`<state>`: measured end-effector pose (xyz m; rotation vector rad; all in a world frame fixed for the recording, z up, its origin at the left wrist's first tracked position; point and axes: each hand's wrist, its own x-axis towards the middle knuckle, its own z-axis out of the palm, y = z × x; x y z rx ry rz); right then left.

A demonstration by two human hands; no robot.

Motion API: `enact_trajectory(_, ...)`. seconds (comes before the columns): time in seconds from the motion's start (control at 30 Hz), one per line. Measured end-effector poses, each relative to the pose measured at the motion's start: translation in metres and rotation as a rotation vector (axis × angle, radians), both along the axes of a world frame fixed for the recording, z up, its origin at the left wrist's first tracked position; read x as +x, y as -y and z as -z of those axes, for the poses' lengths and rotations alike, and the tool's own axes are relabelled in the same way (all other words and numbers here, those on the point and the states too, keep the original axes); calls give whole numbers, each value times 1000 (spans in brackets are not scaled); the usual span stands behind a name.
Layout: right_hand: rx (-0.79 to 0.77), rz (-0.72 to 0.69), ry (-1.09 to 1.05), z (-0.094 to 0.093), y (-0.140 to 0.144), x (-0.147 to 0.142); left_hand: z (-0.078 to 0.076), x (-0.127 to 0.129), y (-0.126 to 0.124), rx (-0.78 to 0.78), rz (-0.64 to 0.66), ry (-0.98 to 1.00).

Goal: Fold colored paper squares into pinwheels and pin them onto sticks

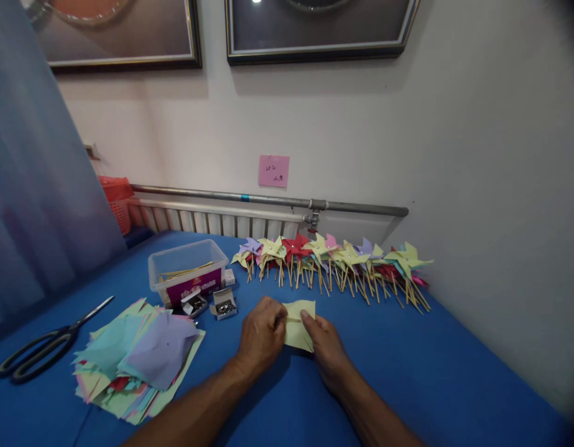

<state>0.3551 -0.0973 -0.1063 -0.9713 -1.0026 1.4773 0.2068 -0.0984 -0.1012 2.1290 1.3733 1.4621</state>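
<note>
A pale yellow paper square (pixel 297 330) with cut slits is held between my two hands above the blue table. My left hand (pixel 264 329) is closed at its left edge, the fingers curled so that their tips are mostly hidden. On the right side, my right hand (pixel 327 344) pinches the paper with the thumb on top. To the left of my hands lies a stack of coloured paper squares (pixel 161 347), a lilac one uppermost. Two small open boxes of metal pins (pixel 225 307) sit just beyond my left hand.
A clear plastic tub (pixel 188 257) holds wooden sticks. Black-handled scissors (pixel 54 344) lie at far left. Finished paper pinwheels (pixel 319 251) on sticks are heaped along the back edge. Behind the table are a radiator (pixel 217 217), a pipe and a wall with a pink note (pixel 274 171).
</note>
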Motion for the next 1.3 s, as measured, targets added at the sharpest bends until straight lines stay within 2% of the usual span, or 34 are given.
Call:
enact_trajectory(0.27,9,-4,-1,2,-1,1,-1,-1,0,58,-12,-110)
enact_trajectory(0.43,36,46,44,9,-3,1,-1,-1,2,94,-29,-186)
enact_trajectory(0.57,56,69,55,14,-7,2,-6,1,5,69,15,-165)
enact_trajectory(0.67,85,117,100,13,-7,3,-11,1,4,-79,21,15)
enact_trajectory(0.77,133,145,184,9,-6,4,-13,1,-2,-379,26,305)
enact_trajectory(0.83,158,151,229,5,-4,4,-12,0,-7,-565,85,490)
enact_trajectory(0.9,170,154,253,2,-2,4,-10,0,-11,-679,150,616)
enact_trajectory(1.0,169,148,259,-1,1,2,-7,1,-13,-726,191,681)
enact_trajectory(1.3,142,66,228,1,1,1,-5,3,-14,-786,183,752)
